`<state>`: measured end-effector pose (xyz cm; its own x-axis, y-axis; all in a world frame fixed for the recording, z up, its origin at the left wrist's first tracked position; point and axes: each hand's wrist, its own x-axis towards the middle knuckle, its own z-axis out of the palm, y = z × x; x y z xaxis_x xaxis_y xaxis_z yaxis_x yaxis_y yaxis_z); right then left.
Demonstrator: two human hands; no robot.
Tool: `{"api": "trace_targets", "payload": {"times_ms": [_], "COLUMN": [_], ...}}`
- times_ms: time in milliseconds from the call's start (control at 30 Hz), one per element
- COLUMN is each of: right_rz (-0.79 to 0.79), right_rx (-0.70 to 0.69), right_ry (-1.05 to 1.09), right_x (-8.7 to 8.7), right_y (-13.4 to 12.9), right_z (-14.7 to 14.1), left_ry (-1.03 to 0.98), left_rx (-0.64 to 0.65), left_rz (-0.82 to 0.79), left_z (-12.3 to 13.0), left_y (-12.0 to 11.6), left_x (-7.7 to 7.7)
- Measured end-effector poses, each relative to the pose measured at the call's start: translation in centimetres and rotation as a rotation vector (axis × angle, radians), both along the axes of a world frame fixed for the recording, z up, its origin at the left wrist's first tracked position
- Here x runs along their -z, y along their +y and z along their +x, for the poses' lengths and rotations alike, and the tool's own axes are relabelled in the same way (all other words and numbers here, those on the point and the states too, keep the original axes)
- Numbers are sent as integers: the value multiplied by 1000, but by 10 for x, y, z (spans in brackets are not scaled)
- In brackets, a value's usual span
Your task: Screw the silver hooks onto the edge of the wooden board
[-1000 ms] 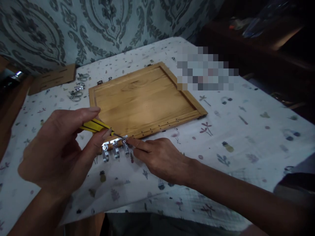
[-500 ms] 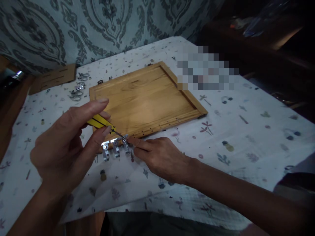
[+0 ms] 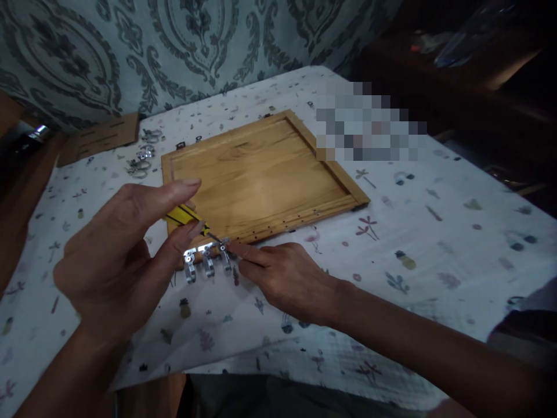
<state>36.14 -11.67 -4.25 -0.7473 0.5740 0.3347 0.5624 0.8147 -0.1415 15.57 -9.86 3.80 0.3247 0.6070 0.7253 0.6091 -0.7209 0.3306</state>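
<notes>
Left hand (image 3: 117,255): thumb and forefinger clamped on yellow-black screwdriver (image 3: 181,215)
Screwdriver axis: slants down rightward, tip at rightmost metal hook (image 3: 225,262), wooden panel's (image 3: 256,168) near edge
Right hand (image 3: 289,278): fingertips at hook; pinch unclear

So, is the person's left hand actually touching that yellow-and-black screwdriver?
Touching: the head view shows the left hand holding the yellow-and-black screwdriver, its thumb lying against the handle.

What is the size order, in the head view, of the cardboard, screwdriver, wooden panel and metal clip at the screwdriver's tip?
1. Wooden panel
2. Cardboard
3. Screwdriver, partly hidden by the left hand
4. Metal clip
</notes>
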Motion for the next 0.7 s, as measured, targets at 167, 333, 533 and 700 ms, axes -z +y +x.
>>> {"api": "trace_targets", "payload": {"times_ms": [167,333,533,700], "right_rz": [-17,-19,-5,-30], "right_rx": [7,10,19,9], "right_ry": [-16,-29,-34,-26], "right_x": [-1,-2,-2,-2], "right_y": [1,1,1,1], "right_z": [0,0,-1,-1], "left_ry": [-6,13,50,29], "left_rx": [51,54,-6,-14], "left_rz": [-60,26,108,24], "left_z": [1,0,0,3], "left_y": [-3,3,4,0], "left_x": [2,3,1,1]}}
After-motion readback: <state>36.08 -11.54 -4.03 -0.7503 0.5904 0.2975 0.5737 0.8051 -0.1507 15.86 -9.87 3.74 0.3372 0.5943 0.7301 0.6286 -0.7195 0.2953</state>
